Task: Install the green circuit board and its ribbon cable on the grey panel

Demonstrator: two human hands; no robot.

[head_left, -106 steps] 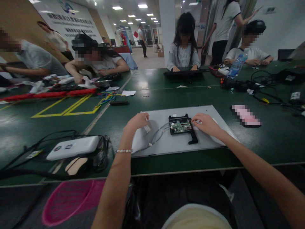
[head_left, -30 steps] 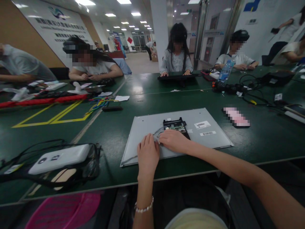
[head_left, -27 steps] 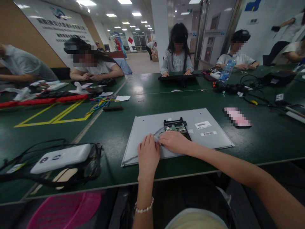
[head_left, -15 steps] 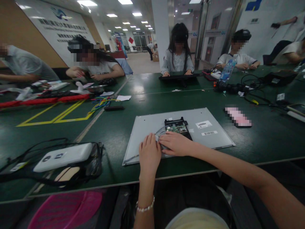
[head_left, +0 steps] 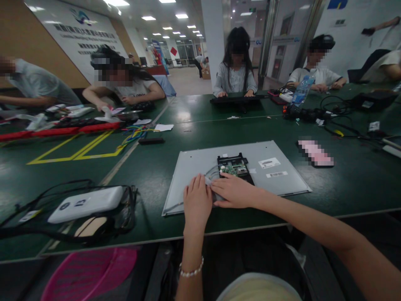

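Observation:
A grey flat display panel (head_left: 225, 152) lies face down on the green table in front of me. In its middle is a black bracket (head_left: 230, 159) around a green circuit board (head_left: 232, 170), with thin grey cables (head_left: 211, 170) running out to the left. My left hand (head_left: 198, 198) rests flat on the panel's near left part, fingers stretched forward. Beside it my right hand (head_left: 234, 191) lies over the cables, its fingers extended towards the left hand. A small whitish piece (head_left: 208, 181), perhaps tape, shows between the fingertips. What lies under both palms is hidden.
A pink phone (head_left: 316, 153) lies right of the panel. To the left are a white power bank (head_left: 86, 204) with black straps and a dark bar (head_left: 151, 141). Co-workers sit across the table. A pink basket (head_left: 90, 274) stands below the near edge.
The view has shifted slightly. My right hand's fingers have moved a little on the cables, and my left hand stays in place. A co-worker at the left has reached to a white item.

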